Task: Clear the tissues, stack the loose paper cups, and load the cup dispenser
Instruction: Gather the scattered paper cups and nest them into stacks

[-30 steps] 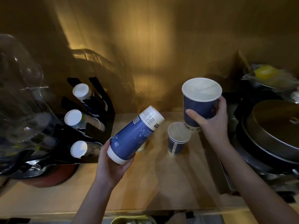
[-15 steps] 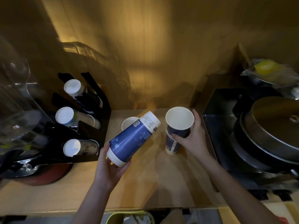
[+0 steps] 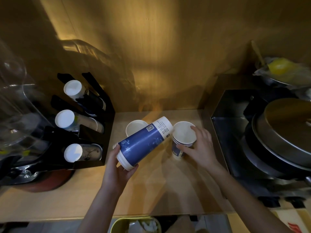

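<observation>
My left hand (image 3: 118,172) grips the rim end of a tilted stack of blue paper cups (image 3: 143,142), base pointing up and right. My right hand (image 3: 200,147) holds a short nested stack of blue cups (image 3: 182,140) standing upright on the wooden counter (image 3: 159,187). Behind the tilted stack stands a single loose cup (image 3: 135,127), partly hidden. The black cup dispenser (image 3: 94,132) at the left holds three rows of cups, white bases facing me. Crumpled tissues (image 3: 148,224) lie in a yellow-green bin below the counter edge.
A clear plastic container (image 3: 15,106) and a dark red base (image 3: 45,182) crowd the far left. A black metal box (image 3: 230,125) and a large lidded steel pot (image 3: 284,133) fill the right. A bagged yellow item (image 3: 282,68) sits at the back right.
My right hand lowered its cup into the cup standing on the counter, nesting them into one stack. My left hand's stack stayed tilted in about the same place.
</observation>
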Motion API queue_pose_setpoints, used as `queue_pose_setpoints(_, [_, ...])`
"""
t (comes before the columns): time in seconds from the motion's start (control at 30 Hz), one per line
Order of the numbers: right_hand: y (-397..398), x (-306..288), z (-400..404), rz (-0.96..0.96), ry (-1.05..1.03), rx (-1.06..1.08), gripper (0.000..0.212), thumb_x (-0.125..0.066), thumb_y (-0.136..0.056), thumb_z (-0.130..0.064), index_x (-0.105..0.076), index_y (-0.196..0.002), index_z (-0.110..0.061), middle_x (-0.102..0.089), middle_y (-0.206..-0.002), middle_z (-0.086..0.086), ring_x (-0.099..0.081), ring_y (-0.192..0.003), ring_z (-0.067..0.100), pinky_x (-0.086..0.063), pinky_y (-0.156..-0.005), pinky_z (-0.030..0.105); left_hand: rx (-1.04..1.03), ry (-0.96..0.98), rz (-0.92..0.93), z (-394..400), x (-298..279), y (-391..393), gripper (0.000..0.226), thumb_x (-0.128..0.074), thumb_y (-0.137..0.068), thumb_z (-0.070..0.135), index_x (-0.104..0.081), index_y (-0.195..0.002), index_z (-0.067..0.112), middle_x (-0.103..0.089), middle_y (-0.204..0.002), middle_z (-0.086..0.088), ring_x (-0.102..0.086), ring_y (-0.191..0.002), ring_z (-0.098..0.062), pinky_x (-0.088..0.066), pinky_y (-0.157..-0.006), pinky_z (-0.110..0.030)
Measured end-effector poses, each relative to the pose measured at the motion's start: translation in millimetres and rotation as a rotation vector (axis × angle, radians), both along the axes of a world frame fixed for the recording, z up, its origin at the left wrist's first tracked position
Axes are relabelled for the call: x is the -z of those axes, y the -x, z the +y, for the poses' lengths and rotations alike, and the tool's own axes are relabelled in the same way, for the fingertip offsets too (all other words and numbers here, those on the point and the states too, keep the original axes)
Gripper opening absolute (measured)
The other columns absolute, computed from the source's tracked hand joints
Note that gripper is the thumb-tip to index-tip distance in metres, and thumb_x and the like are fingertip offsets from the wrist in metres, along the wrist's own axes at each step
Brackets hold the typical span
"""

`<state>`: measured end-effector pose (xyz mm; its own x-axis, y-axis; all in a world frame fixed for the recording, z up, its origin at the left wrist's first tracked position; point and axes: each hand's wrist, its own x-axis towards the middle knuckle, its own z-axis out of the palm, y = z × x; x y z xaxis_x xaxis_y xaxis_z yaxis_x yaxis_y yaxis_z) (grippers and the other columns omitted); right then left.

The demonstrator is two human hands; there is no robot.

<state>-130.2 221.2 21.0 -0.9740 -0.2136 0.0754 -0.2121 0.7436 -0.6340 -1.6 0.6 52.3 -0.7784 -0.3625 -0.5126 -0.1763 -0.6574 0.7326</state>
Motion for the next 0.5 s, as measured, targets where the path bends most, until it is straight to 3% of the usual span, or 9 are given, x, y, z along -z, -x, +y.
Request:
queue_pose_setpoints(0.03, [0,-6,-1,0.031,0.027,-0.006,0.084,-0.071,-0.064,-0.057,-0.037,-0.132,-0.021,-0.042,-0.139,0.003,-0.031,-0.13,0.02,-0.031,-0.105,0.037,-0.003,0.048,0.008,1,0,0,0.02,-0.05,-0.091,0.027,-0.052,-0.11,0.02,-0.062,-0.101,-0.005,-0.068,-0.085,-0.008,-0.053,-0.07,-0.025])
queue_pose_setpoints(0.1, [0,-23,-8,0.079,0.077,-0.041,0.085,-0.071,-0.064,-0.053,-0.036,-0.134,-0.02,-0.039,-0.142,0.003,-0.027,-0.133,0.018,-0.028,-0.107,0.037,0.006,0.056,0.012,1,-2,1,0.029,-0.051,-0.088,0.034,-0.052,-0.114,0.02,-0.064,-0.103,-0.008,-0.066,-0.091,-0.017,-0.052,-0.077,-0.032])
queue_pose_setpoints(0.2, [-5,-53,-25,0.184,0.092,-0.221,0.089,-0.068,-0.064,-0.052,-0.033,-0.138,-0.02,-0.031,-0.149,0.002,-0.017,-0.14,0.017,-0.017,-0.113,0.037,0.035,0.16,0.009,2,-6,4,0.038,-0.051,-0.085,0.04,-0.053,-0.118,0.022,-0.066,-0.105,-0.006,-0.063,-0.095,-0.021,-0.05,-0.078,-0.036])
queue_pose_setpoints(0.33, [-19,-72,-53,0.346,-0.163,-0.562,0.091,-0.071,-0.064,-0.048,-0.027,-0.141,-0.026,-0.028,-0.152,0.0,-0.014,-0.14,0.01,-0.004,-0.113,0.033,0.081,0.253,0.057,11,-19,9,0.053,-0.061,-0.07,0.047,-0.057,-0.118,0.025,-0.066,-0.111,-0.004,-0.063,-0.099,-0.02,-0.05,-0.078,-0.035])
queue_pose_setpoints(0.4, [-21,-69,-63,0.484,-0.338,-0.642,0.091,-0.074,-0.062,-0.045,-0.029,-0.139,-0.023,-0.04,-0.146,0.002,-0.031,-0.136,0.017,-0.013,-0.114,0.038,0.078,0.281,0.062,14,-24,10,0.059,-0.065,-0.065,0.045,-0.056,-0.12,0.023,-0.064,-0.114,-0.005,-0.063,-0.099,-0.02,-0.05,-0.075,-0.033])
queue_pose_setpoints(0.5, [-19,-62,-69,0.482,-0.359,-0.648,0.086,-0.076,-0.06,-0.04,-0.038,-0.134,-0.019,-0.055,-0.13,0.003,-0.05,-0.12,0.021,-0.033,-0.106,0.041,0.077,0.297,0.044,16,-24,10,0.065,-0.064,-0.061,0.044,-0.054,-0.121,0.021,-0.062,-0.12,-0.009,-0.062,-0.104,-0.023,-0.05,-0.072,-0.031])
